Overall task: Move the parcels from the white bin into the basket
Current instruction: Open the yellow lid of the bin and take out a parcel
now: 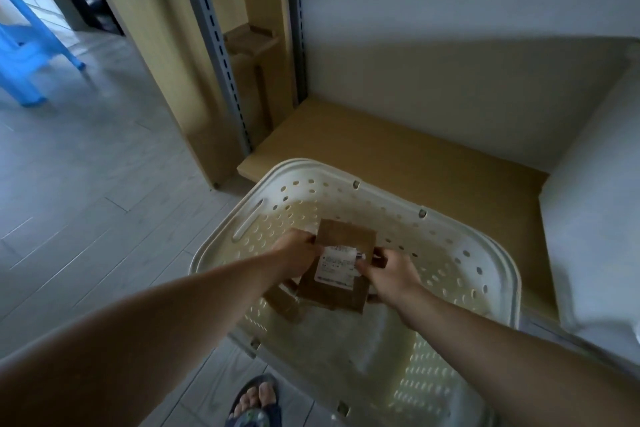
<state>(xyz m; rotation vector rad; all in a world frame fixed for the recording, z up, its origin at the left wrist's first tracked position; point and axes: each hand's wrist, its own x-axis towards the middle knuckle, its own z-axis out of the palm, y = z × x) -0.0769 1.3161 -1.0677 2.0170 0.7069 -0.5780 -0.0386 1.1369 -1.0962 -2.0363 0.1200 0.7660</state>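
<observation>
A cream perforated basket point(498, 267) stands on the floor in front of me. Over its inside I hold a flat brown cardboard parcel point(346, 239) with a white shipping label point(337, 265). My left hand point(298, 255) grips the parcel's left edge. My right hand point(391, 274) pinches its right edge by the label. A second brown parcel point(282, 302) lies lower in the basket, partly under the first. The white bin point(595, 236) is at the right edge, only partly in view.
A low wooden shelf board point(398, 152) runs behind the basket under a white wall. Metal shelf uprights point(221, 55) and a tall cardboard box point(249, 73) stand at the back left. A blue plastic stool point(31, 42) is far left on the grey floor. My sandalled foot point(258, 399) is below.
</observation>
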